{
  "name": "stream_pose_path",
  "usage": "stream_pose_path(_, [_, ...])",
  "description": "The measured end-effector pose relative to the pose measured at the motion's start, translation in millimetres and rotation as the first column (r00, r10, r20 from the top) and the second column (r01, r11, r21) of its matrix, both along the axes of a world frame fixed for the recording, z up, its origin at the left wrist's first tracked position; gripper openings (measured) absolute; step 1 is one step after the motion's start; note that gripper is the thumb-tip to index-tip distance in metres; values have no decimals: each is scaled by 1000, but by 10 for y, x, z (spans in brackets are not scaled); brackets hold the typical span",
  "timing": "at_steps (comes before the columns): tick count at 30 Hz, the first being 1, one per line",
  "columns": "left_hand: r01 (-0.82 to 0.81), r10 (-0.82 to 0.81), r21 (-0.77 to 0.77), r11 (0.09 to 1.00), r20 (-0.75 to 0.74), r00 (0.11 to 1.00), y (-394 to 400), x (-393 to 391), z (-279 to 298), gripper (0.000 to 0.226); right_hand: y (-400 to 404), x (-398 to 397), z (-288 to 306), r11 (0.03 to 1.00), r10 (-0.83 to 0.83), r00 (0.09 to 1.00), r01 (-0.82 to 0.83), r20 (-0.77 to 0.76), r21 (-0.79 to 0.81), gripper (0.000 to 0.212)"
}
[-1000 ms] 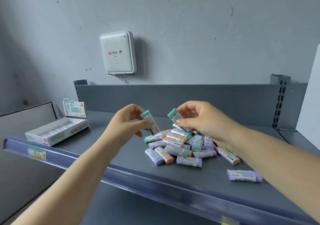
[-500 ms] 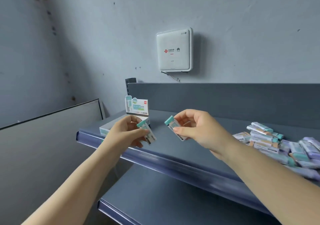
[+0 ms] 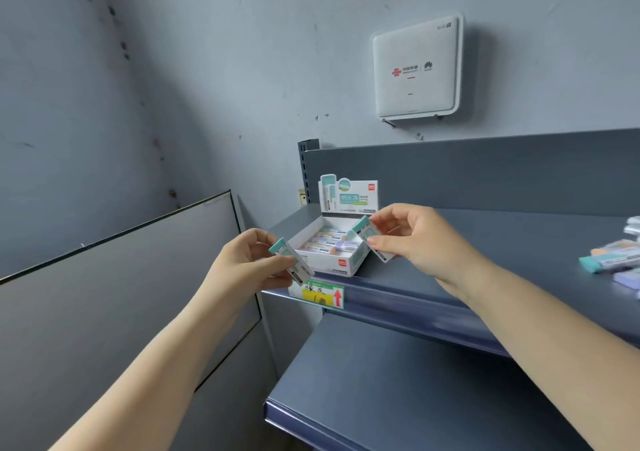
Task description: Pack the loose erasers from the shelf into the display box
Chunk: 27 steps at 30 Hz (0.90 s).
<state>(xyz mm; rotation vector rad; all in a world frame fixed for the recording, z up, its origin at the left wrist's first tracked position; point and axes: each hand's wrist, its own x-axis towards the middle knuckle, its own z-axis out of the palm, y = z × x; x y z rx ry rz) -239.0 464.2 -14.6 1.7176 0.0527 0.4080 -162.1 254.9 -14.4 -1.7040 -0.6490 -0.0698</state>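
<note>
Shelf [image 3: 519, 242]: each grip pinches an eraser beside display box [image 3: 346, 267].

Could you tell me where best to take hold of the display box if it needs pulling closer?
Probably grip the display box by its low front wall, coming from the shelf edge: the tall header card blocks the back, and erasers fill the inside.

- My left hand [image 3: 251, 263] is bare: no glove, ring or watch that I can see.
- My right hand [image 3: 412, 239] is bare too, with short, unpainted nails.
- Both my forearms are uncovered right to the frame's lower edge; no sleeve, cuff or wristband shows.
</note>
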Motion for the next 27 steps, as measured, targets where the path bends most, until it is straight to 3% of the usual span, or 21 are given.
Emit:
stream_pose_path(8, [23,-23,-7,1000,7,1000,344,308,48,16,320,350,66,999,-43,999,43,-2,7,23])
stream_pose_path(13, [43,-43,19,999,2,999,531,659,96,16,530,653,90,987,-118,990,126,83,-99,19])
stream_pose_path(16, [101,-100,31,994,-19,995,607,913,110,10,597,771,112,935,-181,955,241,236,-261,19])
stream_pose_path(20, [211,-203,137,968,-64,977,619,1205,101,10,632,872,128,850,-211,924,334,319,-408,20])
stream_pose_path(24, [322,-312,283,904,-79,947,652,1394,104,14,656,923,111,808,-228,926,353,302,-472,21])
stream_pose_path(27, [410,-406,311,857,-82,910,702,1470,93,12,678,930,75,790,-229,929,351,290,-502,18])
